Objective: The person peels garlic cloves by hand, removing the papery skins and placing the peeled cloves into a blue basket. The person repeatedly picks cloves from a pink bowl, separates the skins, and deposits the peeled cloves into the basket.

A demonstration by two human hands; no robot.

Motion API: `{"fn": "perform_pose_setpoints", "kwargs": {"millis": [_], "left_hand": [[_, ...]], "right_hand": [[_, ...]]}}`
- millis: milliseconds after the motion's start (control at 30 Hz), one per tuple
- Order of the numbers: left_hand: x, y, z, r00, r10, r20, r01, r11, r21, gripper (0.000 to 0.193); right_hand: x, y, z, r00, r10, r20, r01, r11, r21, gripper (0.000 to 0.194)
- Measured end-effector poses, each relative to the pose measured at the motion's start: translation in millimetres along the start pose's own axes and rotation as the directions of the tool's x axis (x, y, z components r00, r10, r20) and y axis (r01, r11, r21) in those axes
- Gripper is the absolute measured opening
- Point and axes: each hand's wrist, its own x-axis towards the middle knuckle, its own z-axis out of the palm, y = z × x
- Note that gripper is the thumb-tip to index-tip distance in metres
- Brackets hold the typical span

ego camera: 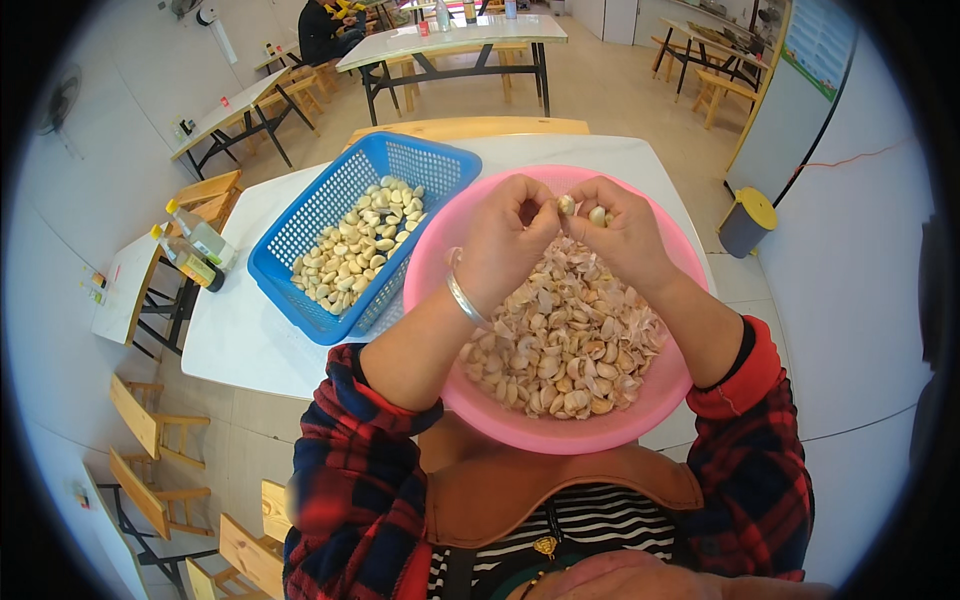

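Over the far half of a pink plastic basin [495, 420], my two hands meet at a garlic clove [566, 204]. My left hand [504, 232], with a silver bangle [466, 301] at the wrist, pinches the clove from one side. From the other side, the fingertips of my right hand [619, 232] grip it too. Pale cloves [598, 216] also show within the curl of my right fingers. Below, unpeeled garlic cloves [555, 367] and papery skins [566, 262] fill the basin's bottom. Left of it, a blue plastic basket [300, 330] holds many peeled cloves [345, 255].
The basin overhangs the near edge of a white table [232, 330]. Two bottles with yellow caps [191, 255] stand at its left edge. A wooden bench [480, 127] is beyond it. A grey bin with a yellow lid [750, 221] stands right. A seated person [322, 34] is far off.
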Motion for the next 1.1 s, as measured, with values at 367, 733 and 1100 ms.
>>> {"fn": "perform_pose_setpoints", "kwargs": {"millis": [367, 733, 1100], "left_hand": [[6.1, -3.9, -2.5, 0.996, -0.086, 0.015, 0.087, 0.982, -0.169, 0.011], [5.6, 0.0, -0.5, 0.986, -0.064, 0.153, 0.130, 0.870, -0.475, 0.045], [8.0, -5.1, -7.0, 0.980, -0.129, 0.151, 0.175, 0.920, -0.350, 0.033]], "right_hand": [[-2.0, -4.4, -3.0, 0.996, -0.089, -0.021, 0.087, 0.994, -0.061, 0.032], [0.8, -5.9, -6.3, 0.988, 0.103, 0.116, -0.131, 0.955, 0.267, 0.032], [1.4, -2.0, 0.0, 0.996, 0.018, 0.082, -0.031, 0.987, 0.155, 0.029]]}}
